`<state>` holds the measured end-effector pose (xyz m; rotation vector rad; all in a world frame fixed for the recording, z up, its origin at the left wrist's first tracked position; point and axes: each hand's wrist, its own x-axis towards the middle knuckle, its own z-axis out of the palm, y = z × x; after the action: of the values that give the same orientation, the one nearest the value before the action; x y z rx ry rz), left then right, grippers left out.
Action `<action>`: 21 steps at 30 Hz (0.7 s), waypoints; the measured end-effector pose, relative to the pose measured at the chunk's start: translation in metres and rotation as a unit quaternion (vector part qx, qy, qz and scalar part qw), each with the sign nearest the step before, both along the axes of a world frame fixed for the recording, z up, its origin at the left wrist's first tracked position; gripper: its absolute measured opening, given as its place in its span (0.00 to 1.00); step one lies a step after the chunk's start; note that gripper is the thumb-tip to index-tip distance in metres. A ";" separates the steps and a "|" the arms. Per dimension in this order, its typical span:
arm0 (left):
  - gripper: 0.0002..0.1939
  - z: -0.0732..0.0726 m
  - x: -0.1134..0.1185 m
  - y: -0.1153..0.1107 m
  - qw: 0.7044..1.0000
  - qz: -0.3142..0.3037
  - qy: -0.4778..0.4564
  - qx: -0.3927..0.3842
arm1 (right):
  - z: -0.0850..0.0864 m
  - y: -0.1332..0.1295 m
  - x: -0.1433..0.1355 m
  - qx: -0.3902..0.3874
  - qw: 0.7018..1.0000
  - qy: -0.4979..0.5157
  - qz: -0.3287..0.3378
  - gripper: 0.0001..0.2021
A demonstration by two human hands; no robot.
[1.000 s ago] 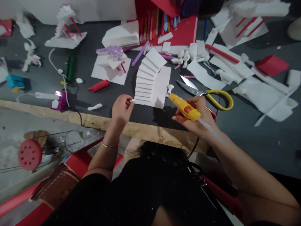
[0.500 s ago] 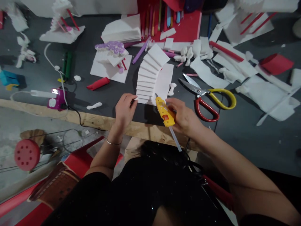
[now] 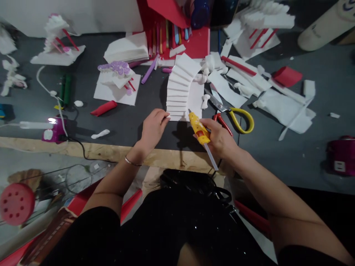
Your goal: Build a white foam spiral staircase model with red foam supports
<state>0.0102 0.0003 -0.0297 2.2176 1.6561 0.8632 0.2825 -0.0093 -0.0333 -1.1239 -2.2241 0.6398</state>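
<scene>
A curved white model staircase [image 3: 177, 87], seemingly of foam board, lies on the dark table in front of me. At its lower left corner, the fingertips of my left hand [image 3: 154, 127] are pinched on the edge. My right hand [image 3: 219, 138] is wrapped round a yellow glue gun [image 3: 199, 127], and a clear glue stick [image 3: 211, 157] juts from its back end. The nozzle points at the lower right side of the steps; whether it touches them I cannot tell. Scissors [image 3: 222, 107] with a yellow and a red handle lie just beyond my right hand, which partly hides the red one.
White scraps [image 3: 288, 111] spread over the right side. A flowered purple-and-white model [image 3: 118, 79] and a red clay piece [image 3: 104, 108] lie left. Behind stand coloured sticks [image 3: 169, 37] and a pale bottle [image 3: 323, 27]. A lit purple power socket [image 3: 54, 129] sits at the left edge.
My view has swung to the right. Both hands and the staircase have shifted right across the table, closer to the scissors. The glue gun stays in my right hand.
</scene>
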 end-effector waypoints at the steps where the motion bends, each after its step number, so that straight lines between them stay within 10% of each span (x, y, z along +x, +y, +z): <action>1: 0.02 -0.001 0.002 0.003 1.000 -0.002 0.000 0.004 | -0.001 0.000 0.001 -0.008 1.000 -0.004 -0.010 0.23; 21: 0.05 -0.013 0.000 0.005 0.994 -0.019 0.043 0.095 | 0.005 0.005 -0.001 -0.040 0.998 -0.021 -0.034 0.21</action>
<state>0.0107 0.0052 -0.0427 2.4381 1.6234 0.9643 0.2819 -0.0048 -0.0281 -1.2588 -2.2011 0.6890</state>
